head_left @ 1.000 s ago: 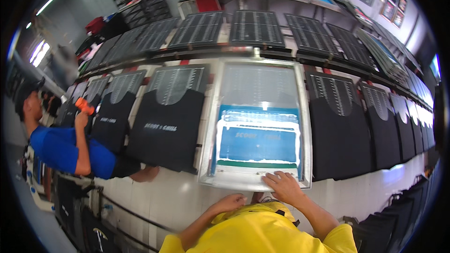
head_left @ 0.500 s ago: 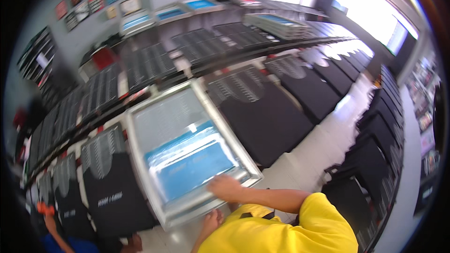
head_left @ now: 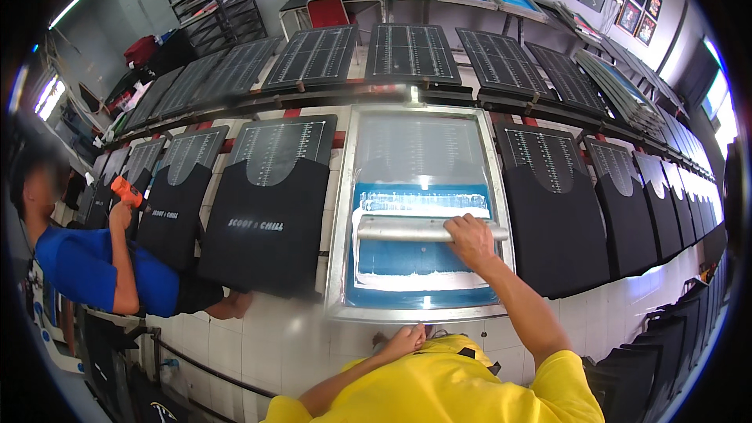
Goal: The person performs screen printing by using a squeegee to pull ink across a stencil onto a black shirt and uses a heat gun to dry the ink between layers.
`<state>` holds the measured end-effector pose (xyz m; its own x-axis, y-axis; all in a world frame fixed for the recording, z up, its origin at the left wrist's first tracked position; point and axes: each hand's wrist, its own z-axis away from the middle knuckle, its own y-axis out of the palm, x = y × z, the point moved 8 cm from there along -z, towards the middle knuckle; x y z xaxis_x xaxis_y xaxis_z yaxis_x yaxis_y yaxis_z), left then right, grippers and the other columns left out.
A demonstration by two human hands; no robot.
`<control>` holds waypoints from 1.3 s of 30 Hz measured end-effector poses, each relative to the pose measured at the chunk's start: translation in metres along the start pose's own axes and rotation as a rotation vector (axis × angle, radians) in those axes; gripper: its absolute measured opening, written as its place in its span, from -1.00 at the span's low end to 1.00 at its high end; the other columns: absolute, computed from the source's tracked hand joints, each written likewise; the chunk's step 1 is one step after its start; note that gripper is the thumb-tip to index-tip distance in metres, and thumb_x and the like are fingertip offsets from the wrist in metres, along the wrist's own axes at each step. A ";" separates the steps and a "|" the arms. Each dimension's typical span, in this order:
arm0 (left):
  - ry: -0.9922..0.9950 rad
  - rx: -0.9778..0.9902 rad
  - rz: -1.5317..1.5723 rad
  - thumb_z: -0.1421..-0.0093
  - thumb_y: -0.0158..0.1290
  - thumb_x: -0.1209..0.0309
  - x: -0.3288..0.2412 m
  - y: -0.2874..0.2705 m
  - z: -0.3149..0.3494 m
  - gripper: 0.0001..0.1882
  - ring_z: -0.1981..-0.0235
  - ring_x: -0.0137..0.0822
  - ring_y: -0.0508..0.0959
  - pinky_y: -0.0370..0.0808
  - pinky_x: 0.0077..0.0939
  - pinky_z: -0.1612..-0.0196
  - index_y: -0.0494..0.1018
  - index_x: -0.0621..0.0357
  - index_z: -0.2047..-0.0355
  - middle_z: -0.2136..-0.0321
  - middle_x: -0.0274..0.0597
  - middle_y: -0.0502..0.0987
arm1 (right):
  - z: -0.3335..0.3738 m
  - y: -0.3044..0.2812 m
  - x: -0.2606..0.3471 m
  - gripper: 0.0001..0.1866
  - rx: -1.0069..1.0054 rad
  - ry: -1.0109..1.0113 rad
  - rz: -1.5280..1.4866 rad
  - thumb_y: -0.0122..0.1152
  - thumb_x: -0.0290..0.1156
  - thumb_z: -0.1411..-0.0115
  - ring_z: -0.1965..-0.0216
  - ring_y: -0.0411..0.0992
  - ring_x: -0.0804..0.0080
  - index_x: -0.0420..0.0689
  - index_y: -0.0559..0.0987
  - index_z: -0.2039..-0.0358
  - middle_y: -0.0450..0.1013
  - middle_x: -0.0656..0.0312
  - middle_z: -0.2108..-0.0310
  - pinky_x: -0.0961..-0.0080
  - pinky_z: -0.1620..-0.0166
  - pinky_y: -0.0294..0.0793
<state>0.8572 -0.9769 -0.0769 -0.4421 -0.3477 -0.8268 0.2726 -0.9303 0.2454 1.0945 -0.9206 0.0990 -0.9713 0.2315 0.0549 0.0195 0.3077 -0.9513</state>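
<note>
A silk-screen frame (head_left: 338, 251) with a silver metal border lies in front of me over a black-topped board. Its mesh is grey at the far part and blue nearer me, with streaks of white ink (head_left: 423, 282) on the blue. My right hand (head_left: 471, 241) grips the right part of a long silver squeegee (head_left: 399, 229) lying crosswise on the mesh. Close to the frame's near edge, my left hand (head_left: 406, 342) is curled in front of my yellow shirt; whatever its fingers may hold is hidden.
Black shirts on boards flank the frame, a plain one (head_left: 552, 227) right and a printed one (head_left: 262, 235) left. At left a person in blue (head_left: 98, 266) holds an orange heat gun (head_left: 127, 191). Bare boards (head_left: 413, 53) line the far rail. More frames (head_left: 619, 90) are stacked at right.
My view has swung left and levelled, bringing the person in blue further in. My right hand and the squeegee are now farther up the mesh, away from the near edge.
</note>
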 end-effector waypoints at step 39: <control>0.019 0.062 0.039 -0.52 -0.29 0.01 -0.003 -0.001 0.000 -0.45 0.53 -0.51 0.19 0.22 -0.54 0.38 0.28 0.08 0.55 0.61 -0.46 0.22 | 0.060 -0.001 0.051 -0.90 0.036 -0.092 -0.001 0.16 -0.44 0.00 0.25 0.45 0.29 -0.04 0.50 0.40 0.48 0.29 0.35 0.37 0.23 0.44</control>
<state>0.8583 -0.9753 -0.0746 -0.4154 -0.3818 -0.8256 0.2357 -0.9218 0.3076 1.0306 -0.9648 0.0849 -0.9889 0.1455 0.0290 0.0121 0.2743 -0.9616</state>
